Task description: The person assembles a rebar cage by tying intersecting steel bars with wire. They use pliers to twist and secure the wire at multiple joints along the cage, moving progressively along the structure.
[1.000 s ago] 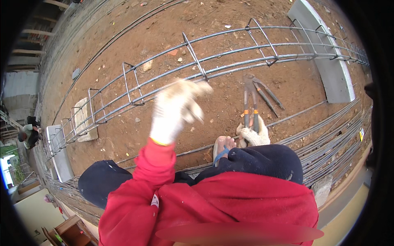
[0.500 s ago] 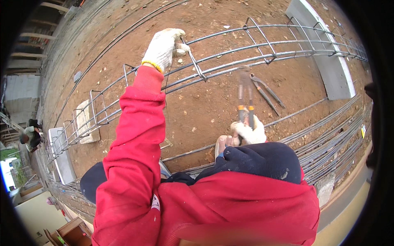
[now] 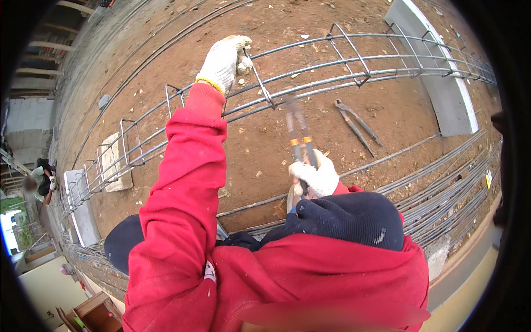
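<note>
My left hand (image 3: 220,62), in a white knit glove, reaches forward to the rebar cage (image 3: 315,74). Its fingers are closed round the far end of a square wire stirrup (image 3: 260,82), which slants across the long bars. Closed on the handles of a pliers-like tool (image 3: 299,133) is my right hand (image 3: 316,176), also gloved. The tool has dark handles with orange bands, and its blurred jaws point up toward the stirrup's near corner, just short of it. A pair of pincers (image 3: 357,126) lies on the dirt to the right of the tool.
Pale blocks (image 3: 437,72) support the cage at right, with another block (image 3: 83,210) at left. Bundled steel rods (image 3: 442,193) lie near me on the right. A co-worker (image 3: 41,180) crouches at far left. Loose rods (image 3: 149,61) stretch across the far ground.
My right hand and the pliers-like tool have swung left, bringing the jaws nearer the stirrup. My left hand has shifted only slightly and keeps its hold.
</note>
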Demonstrator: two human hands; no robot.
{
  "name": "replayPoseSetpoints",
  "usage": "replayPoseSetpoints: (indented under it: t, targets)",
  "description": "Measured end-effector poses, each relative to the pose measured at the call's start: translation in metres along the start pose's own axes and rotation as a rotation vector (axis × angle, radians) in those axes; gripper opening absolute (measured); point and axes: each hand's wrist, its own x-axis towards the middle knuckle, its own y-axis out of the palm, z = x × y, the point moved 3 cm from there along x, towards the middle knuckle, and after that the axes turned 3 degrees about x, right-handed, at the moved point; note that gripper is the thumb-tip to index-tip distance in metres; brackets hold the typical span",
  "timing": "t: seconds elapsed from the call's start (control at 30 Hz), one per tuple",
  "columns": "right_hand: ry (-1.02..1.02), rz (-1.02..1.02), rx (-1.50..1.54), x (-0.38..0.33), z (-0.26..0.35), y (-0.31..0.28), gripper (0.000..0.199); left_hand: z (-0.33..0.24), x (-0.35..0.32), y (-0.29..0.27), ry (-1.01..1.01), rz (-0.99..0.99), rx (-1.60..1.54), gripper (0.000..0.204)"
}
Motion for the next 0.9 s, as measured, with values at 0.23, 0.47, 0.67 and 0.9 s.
replayPoseSetpoints:
  t: [0.23, 0.47, 0.67, 0.9]
  targets:
    - [0.038, 0.097, 0.029, 0.003, -0.007, 0.018, 0.031, 0.004, 0.015, -0.006, 0.06, 0.016, 0.066, 0.019]
    - [0.053, 0.066, -0.109, 0.007, -0.011, 0.027, 0.028, 0.001, 0.006, -0.004, -0.003, 0.023, 0.12, 0.019]
    - [0.045, -0.026, 0.076, 0.008, -0.013, 0.027, 0.031, -0.001, -0.003, -0.002, -0.029, -0.002, -0.055, 0.021]
    - [0.069, 0.026, -0.053, 0.004, -0.028, -0.008, 0.027, -0.016, -0.009, -0.008, 0.031, 0.042, 0.051, 0.021]
